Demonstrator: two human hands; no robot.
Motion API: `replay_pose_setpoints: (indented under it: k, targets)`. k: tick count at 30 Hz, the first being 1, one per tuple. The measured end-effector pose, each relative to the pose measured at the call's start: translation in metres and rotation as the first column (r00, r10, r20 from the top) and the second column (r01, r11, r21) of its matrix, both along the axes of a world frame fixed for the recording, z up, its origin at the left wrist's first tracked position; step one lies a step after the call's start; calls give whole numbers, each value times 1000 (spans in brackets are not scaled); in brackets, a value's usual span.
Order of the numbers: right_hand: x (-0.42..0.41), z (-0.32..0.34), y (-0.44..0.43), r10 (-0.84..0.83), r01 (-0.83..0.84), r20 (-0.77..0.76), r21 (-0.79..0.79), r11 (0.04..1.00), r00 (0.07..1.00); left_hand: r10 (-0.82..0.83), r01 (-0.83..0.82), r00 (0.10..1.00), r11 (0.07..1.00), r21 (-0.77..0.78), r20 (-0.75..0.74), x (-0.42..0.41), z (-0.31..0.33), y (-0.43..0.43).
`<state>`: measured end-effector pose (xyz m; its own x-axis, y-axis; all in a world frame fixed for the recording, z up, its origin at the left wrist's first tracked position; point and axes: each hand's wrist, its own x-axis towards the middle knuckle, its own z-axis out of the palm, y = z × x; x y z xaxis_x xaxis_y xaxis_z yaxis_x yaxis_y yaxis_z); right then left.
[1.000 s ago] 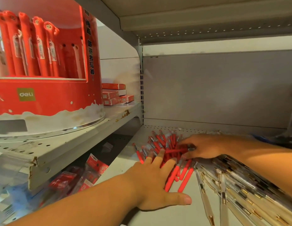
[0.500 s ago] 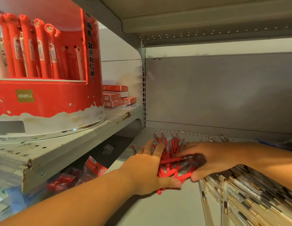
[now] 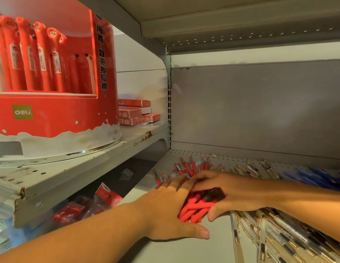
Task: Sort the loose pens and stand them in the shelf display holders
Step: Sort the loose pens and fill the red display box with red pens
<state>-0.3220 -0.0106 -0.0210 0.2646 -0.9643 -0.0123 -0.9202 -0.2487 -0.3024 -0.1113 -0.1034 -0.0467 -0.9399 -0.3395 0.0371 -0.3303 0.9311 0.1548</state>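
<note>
**You:** Where are the pens?

**Spotter:** The red pens (image 3: 195, 205) lie in a loose heap on the lower shelf (image 3: 184, 251), toward its left side. You have a bundle of them pressed together between your two hands. The rest of the heap fans out beyond your fingers, toward the grey back panel (image 3: 260, 111).

**You:** And my grip?

**Spotter:** Your right hand (image 3: 235, 194) is curled round the bundle from the right, fingers over the top and thumb tucked below, with red barrels showing between them. Something dark shows in that grasp, but I cannot tell what it is. Your left hand (image 3: 165, 211) is not closed. Its fingers lie nearly straight against the left side of the bundle. Its thumb is stretched out over the shelf, apart from the pens.

**You:** What is round about?

**Spotter:** Just below your right wrist is a pile of clear pens with gold trim (image 3: 279, 240), lying flat on the same shelf. Farther back on the right lie blue pens (image 3: 317, 178), which are blurred. Up on your left, on the upper shelf (image 3: 93, 164), stands the round red display holder (image 3: 51, 120), well apart from your hands. A row of standing pens (image 3: 23, 54) is upright in its window. Behind the holder, against the wall, is a small stack of red boxes (image 3: 135, 112). Under that upper shelf, left of your forearm, lie red packets (image 3: 83, 207).
</note>
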Motion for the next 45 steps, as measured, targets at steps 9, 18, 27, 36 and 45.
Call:
replay_pose_setpoints:
  k: [9, 18, 27, 36, 45]
  targets:
    - [-63, 22, -17, -355, 355, 31, 2, 935, 934, -49, 43, 997, 992, -116, -56, -6, 2, 7]
    - [-75, 1, -76, -419, 426, -89, 80, 901, 903, -263, 261, 965, 955, -143, 4, -18, 3, 12]
    - [-43, 5, -65, -391, 360, 93, 242, 901, 916, -153, 149, 988, 983, -108, -22, -27, 2, 17]
    - [-36, 11, -49, -406, 397, 95, 102, 912, 909, -170, 161, 983, 979, -122, -66, -35, -2, 15]
    - [-35, 1, -38, -390, 355, 184, 196, 914, 903, -163, 144, 983, 969, -203, -80, -45, 0, 18]
